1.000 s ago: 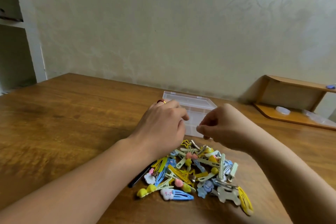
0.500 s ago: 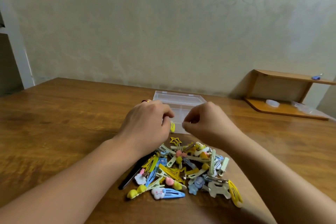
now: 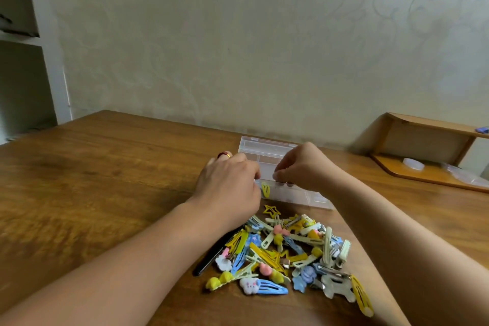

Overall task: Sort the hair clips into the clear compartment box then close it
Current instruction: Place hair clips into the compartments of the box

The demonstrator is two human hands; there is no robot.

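Left hand, fingers curled, and right hand, fingertips pinched, meet at frame centre over the near edge of the clear compartment box; what either grips is hidden. A yellow clip stands upright inside that edge, between them. The hair clips pile just below, nearer the left hand.

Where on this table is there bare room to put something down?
The table is bare wood left of the left hand, out to the far corner. A smaller bare patch lies right of the clear box, before the small wooden shelf. It is crowded at the hair clip pile.
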